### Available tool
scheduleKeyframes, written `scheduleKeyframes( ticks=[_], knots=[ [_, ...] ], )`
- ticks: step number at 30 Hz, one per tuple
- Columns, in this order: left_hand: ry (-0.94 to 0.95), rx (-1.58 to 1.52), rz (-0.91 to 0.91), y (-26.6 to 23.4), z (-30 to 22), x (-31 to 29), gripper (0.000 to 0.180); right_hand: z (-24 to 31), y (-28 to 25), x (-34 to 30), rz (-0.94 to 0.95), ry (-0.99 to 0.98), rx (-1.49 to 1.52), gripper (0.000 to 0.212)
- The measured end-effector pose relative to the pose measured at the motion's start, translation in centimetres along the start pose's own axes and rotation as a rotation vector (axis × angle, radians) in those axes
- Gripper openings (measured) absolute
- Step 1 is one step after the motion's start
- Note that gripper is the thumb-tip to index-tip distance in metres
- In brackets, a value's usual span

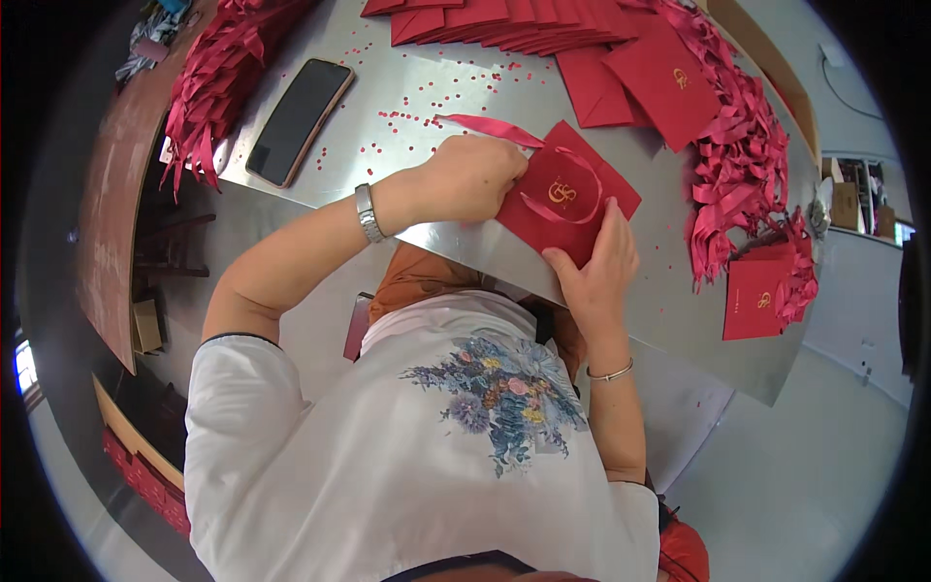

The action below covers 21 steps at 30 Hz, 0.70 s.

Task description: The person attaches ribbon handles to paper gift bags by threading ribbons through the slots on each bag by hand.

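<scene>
A small red paper gift bag (pixel 555 225) with a gold emblem lies tilted at the table's near edge, between my hands. A red ribbon handle (pixel 593 173) loops across its front, and a loose ribbon tail (pixel 490 127) stretches left from its upper edge. My left hand (pixel 472 177) is closed in a pinch at the bag's left edge; its fingertips are partly hidden, so whether ribbon is pinched too does not show. Along the bag's lower right side, my right hand (pixel 599 254) grips it, thumb on the near corner and fingers at the right edge.
A black phone (pixel 301 121) lies at the left on the metal table (pixel 388 73). Red ribbons (pixel 218 82) hang over the left corner. Flat red bags (pixel 524 24) overlap at the back; ribboned bags (pixel 742 165) pile up right. Red paper dots (pixel 407 118) are scattered about.
</scene>
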<state>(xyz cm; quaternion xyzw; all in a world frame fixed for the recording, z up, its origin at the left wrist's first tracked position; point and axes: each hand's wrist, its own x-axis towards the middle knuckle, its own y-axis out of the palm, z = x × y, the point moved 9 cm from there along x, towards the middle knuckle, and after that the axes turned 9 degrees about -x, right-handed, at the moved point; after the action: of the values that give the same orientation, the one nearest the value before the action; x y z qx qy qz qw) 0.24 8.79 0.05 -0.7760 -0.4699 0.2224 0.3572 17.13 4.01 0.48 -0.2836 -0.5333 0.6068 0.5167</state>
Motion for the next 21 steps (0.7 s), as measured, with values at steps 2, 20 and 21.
scheduleKeyframes(
  ticks=[2,20,21],
  knots=[
    [-0.067,0.035,-0.107,-1.9,1.3,-0.4,0.010,-0.1,0.2,-0.2,-0.006,-0.008,0.007,0.090],
    [0.279,0.215,-0.246,-1.7,-5.2,-2.3,0.043,0.5,-0.2,-0.1,-0.019,-0.042,-0.002,0.071],
    [0.288,0.327,-0.095,0.0,-5.2,-2.7,0.047,0.5,-0.1,-0.1,-0.015,-0.037,0.014,0.071]
  ],
)
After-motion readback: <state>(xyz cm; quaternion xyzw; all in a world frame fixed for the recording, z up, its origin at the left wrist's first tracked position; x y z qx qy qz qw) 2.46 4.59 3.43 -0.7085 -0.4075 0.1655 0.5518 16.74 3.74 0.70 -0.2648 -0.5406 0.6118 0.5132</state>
